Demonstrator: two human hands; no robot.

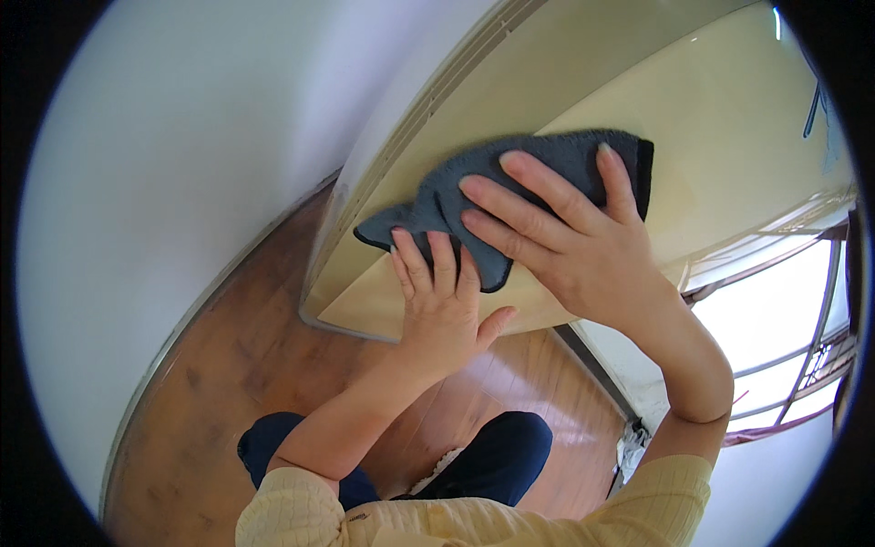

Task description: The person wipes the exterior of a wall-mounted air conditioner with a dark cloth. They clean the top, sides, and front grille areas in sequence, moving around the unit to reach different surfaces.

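Observation:
A dark grey microfiber cloth (pixel 472 171) with black edging lies spread against the glossy cream panel of a cabinet-like unit (pixel 683 123). My right hand (pixel 574 232) presses flat on the cloth's upper right part, its fingers spread. Below and to the left, my left hand (pixel 441 301) has its fingertips on the cloth's lower edge, with the thumb stretched out to the side. Part of the cloth is folded between the two hands, and one corner hangs down there.
A white wall (pixel 171 137) rises at the left, meeting the wooden floor (pixel 225 355). Slotted trim (pixel 437 96) runs along the unit's left side. My bent knees are below. A bright window (pixel 765 328) and a crumpled whitish item (pixel 632 448) are at the right.

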